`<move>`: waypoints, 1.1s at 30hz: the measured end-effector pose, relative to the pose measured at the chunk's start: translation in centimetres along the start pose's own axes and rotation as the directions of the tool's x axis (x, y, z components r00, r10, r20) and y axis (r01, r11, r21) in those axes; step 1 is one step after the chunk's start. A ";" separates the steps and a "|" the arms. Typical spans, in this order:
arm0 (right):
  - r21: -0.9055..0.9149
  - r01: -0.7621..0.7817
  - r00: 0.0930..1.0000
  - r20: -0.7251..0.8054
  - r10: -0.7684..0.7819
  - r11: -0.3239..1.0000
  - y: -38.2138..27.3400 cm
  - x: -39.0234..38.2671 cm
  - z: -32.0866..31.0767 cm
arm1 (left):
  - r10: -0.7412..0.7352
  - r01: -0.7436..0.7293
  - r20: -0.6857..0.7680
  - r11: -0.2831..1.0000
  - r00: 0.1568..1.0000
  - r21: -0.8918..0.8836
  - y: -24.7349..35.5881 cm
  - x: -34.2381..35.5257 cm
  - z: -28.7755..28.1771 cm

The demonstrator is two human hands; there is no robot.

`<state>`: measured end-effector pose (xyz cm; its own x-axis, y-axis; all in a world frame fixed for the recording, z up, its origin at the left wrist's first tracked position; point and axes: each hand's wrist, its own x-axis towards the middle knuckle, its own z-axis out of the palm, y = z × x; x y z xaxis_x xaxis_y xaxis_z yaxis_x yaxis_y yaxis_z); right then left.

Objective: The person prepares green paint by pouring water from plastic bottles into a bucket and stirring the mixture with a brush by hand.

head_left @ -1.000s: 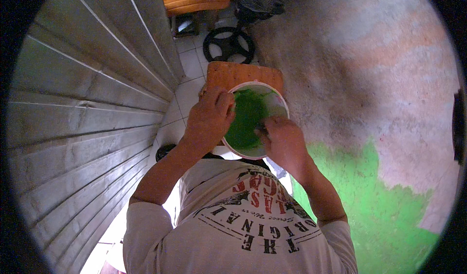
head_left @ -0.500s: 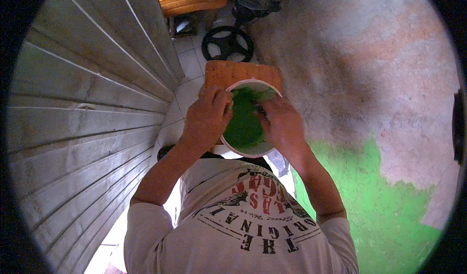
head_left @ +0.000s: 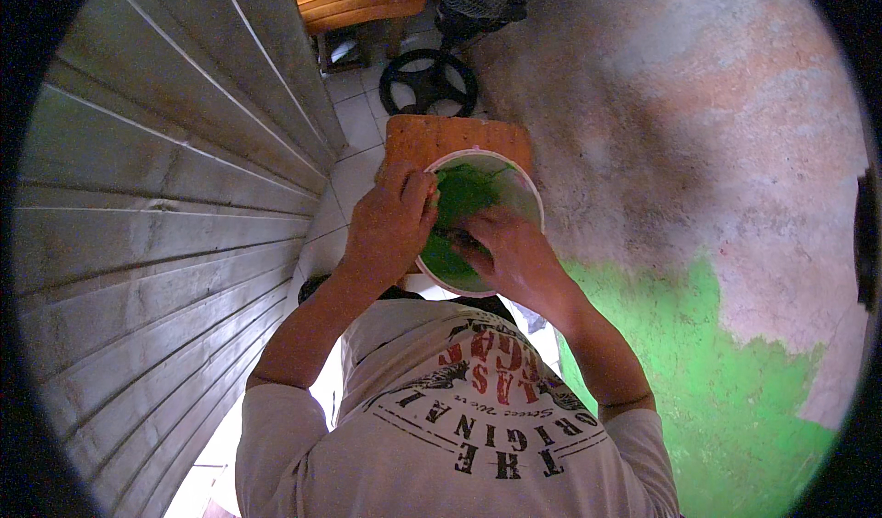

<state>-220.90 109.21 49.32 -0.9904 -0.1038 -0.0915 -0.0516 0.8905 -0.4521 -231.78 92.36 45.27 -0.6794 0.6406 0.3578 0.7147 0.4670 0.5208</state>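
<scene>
A round white tub with a pinkish rim stands tilted to my view on a brown wooden stool or board. Green matter coats its bottom and part of its wall; whether it is wet or dry I cannot tell. At the left rim my left hand is closed, fingers curled over the edge. My right hand reaches down inside the tub from the right, fingers bent together over the green. Something dark shows at those fingertips, too unclear to name.
Beyond the tub lies the bare end of the wooden seat, then a black spoked wheel-shaped base on white floor tiles. Grey ribbed panels rise on the left. A patchy wall, partly green, stands close on the right.
My right hand has moved from the tub's right inner wall leftward and nearer to me, across the green matter. My left hand keeps its place on the rim.
</scene>
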 end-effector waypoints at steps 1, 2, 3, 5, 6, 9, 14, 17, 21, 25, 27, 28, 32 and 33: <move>0.046 0.025 1.000 -0.019 -0.024 0.999 0.1 -0.2 0.0 | 0.012 -0.012 -0.011 1.000 1.000 -0.003 -0.1 0.0 0.1; 0.045 0.023 1.000 -0.020 -0.022 0.999 0.1 -0.4 -0.2 | 0.025 -0.025 -0.022 1.000 0.999 -0.006 -0.1 0.0 0.1; 0.032 0.000 1.000 0.007 0.000 0.999 0.0 -0.5 -0.5 | 0.024 -0.025 -0.022 1.000 0.999 -0.006 0.0 0.0 0.0; 0.019 -0.022 0.999 0.035 0.021 1.000 0.1 -0.8 -1.3 | 0.028 -0.028 -0.026 1.000 0.999 0.000 0.1 0.0 -0.1; -0.025 -0.083 0.992 0.097 0.085 0.996 0.2 -1.0 -1.8 | 0.027 -0.027 -0.027 1.000 0.999 0.000 0.2 0.0 -0.2; -0.153 -0.181 0.962 0.177 0.207 0.971 0.6 -1.1 -3.2 | -0.015 0.015 0.005 1.000 1.000 -0.004 0.3 -0.1 -0.3; -0.312 -0.223 0.973 -0.007 0.233 0.923 1.4 -0.5 -2.6 | -0.011 0.010 -0.013 1.000 1.000 -0.024 0.2 -0.1 -0.1; -0.275 -0.215 0.970 -0.167 0.174 0.937 1.1 0.3 -1.1 | -0.006 0.006 -0.022 1.000 1.000 -0.012 0.2 0.0 0.0; -0.114 -0.083 0.993 -0.093 0.072 0.990 -0.1 0.7 0.3 | -0.016 0.016 -0.010 1.000 1.000 -0.013 0.2 0.1 -0.1; 0.000 -0.050 0.997 0.050 0.050 0.999 -1.1 0.3 -0.5 | -0.011 0.011 -0.025 1.000 1.000 -0.020 0.1 0.0 -0.1; 0.014 -0.052 0.998 0.036 0.051 0.999 -0.7 -0.5 -0.5 | -0.004 0.003 -0.024 1.000 1.000 -0.015 0.2 0.1 -0.2; 0.028 -0.054 0.998 0.020 0.053 0.998 -0.4 -0.9 -0.6 | -0.004 0.003 -0.024 1.000 1.000 -0.018 0.2 0.1 -0.2; -0.076 -0.169 0.979 0.103 0.177 0.983 0.4 -1.8 -2.2 | -0.022 0.021 -0.018 0.999 1.000 -0.029 0.4 0.1 -0.3; -0.140 -0.217 0.966 0.112 0.233 0.966 0.6 -1.6 -2.5 | -0.021 0.020 -0.019 0.999 1.000 -0.031 0.3 0.1 -0.2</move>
<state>-219.62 111.07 51.43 -0.9544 0.0578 -0.2929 0.1472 0.9447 -0.2931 -231.63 92.44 45.63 -0.6971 0.6193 0.3613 0.6953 0.4609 0.5515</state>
